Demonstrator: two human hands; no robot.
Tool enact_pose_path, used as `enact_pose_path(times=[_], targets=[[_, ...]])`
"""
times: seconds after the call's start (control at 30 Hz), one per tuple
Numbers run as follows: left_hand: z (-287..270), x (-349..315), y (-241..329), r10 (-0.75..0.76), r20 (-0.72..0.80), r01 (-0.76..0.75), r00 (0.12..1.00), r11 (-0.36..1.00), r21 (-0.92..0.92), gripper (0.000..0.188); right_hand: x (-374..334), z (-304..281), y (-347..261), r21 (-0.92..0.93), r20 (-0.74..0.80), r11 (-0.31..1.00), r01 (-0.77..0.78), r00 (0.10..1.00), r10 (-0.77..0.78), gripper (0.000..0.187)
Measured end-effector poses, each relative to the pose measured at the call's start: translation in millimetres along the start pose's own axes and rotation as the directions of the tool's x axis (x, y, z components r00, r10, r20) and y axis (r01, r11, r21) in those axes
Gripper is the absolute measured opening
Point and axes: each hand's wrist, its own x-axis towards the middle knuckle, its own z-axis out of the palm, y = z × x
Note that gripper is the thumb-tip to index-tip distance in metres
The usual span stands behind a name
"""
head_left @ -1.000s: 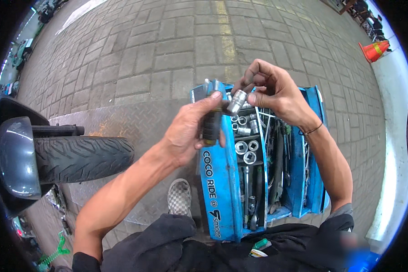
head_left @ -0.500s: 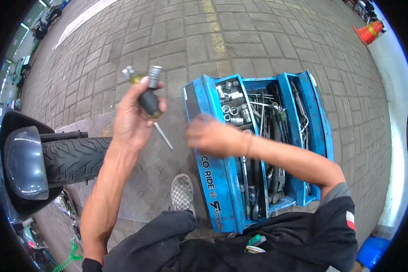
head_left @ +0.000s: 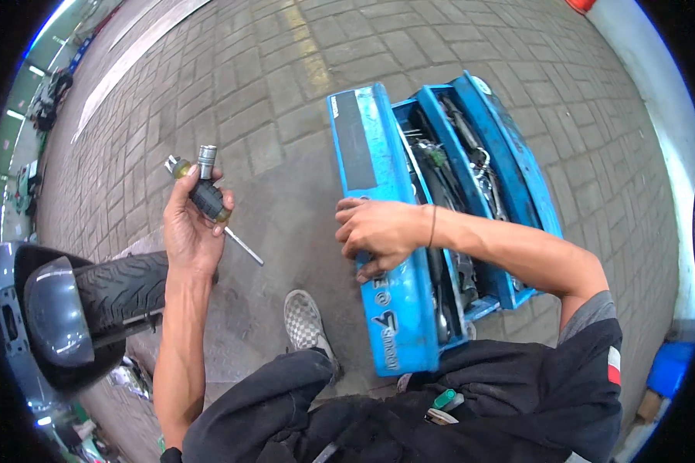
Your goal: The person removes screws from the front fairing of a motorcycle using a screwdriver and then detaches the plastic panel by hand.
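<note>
My left hand [head_left: 197, 228] is closed around a screwdriver [head_left: 206, 201] with a dark and yellowish handle, its thin shank pointing down to the right. A chrome socket [head_left: 207, 158] stands up from the same grip, pressed against the handle. Another metal piece shows at the handle's upper end; its kind is unclear. My right hand [head_left: 382, 235] lies on the left lid [head_left: 398, 309] of a blue metal toolbox [head_left: 448, 139], fingers curled over its surface. That lid leans over the left trays and hides most of what is in them. Wrenches and other hand tools [head_left: 483, 174] show in the remaining trays.
A motor scooter's tyre [head_left: 127, 289] and dark bodywork [head_left: 58, 309] stand at the left. My checkered shoe [head_left: 305, 320] rests on the floor beside the toolbox. Brick paving [head_left: 247, 69] spreads ahead. A white wall [head_left: 656, 154] and a blue object [head_left: 672, 369] are at the right.
My right hand has come onto the toolbox's left lid, which has swung over the socket tray. My left hand has moved slightly left and nearer, still holding the screwdriver and socket. The view has shifted.
</note>
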Motion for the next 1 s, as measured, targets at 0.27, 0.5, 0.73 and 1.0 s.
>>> enact_pose_path(times=[0.27, 0.5, 0.73, 1.0], targets=[[72.5, 37.4, -35.8, -0.064, 0.19, 0.065, 0.98, 0.998, -0.001, 0.024, -88.1, 37.6, -36.6, -0.089, -0.277, 0.982, -0.165, 0.951, 0.134, 0.025], [106.7, 39.2, -55.8, -0.161, 0.266, 0.149, 0.95, 0.987, 0.064, 0.026, -173.8, 0.9, -38.9, 0.014, -0.73, 0.826, -0.563, 0.56, 0.393, 0.026], [93.9, 32.6, -70.0, -0.166, 0.226, 0.154, 0.96, 0.985, 0.073, 0.028, -383.1, 51.7, 107.7, 0.618, -0.407, 0.056, -0.784, -0.258, 0.876, 0.064], [52.3, 12.1, -35.7, -0.079, 0.104, 0.069, 0.991, 0.993, 0.093, 0.025, -254.4, 10.0, 34.5, 0.595, -0.434, 0.024, -0.803, -0.297, 0.85, 0.077]])
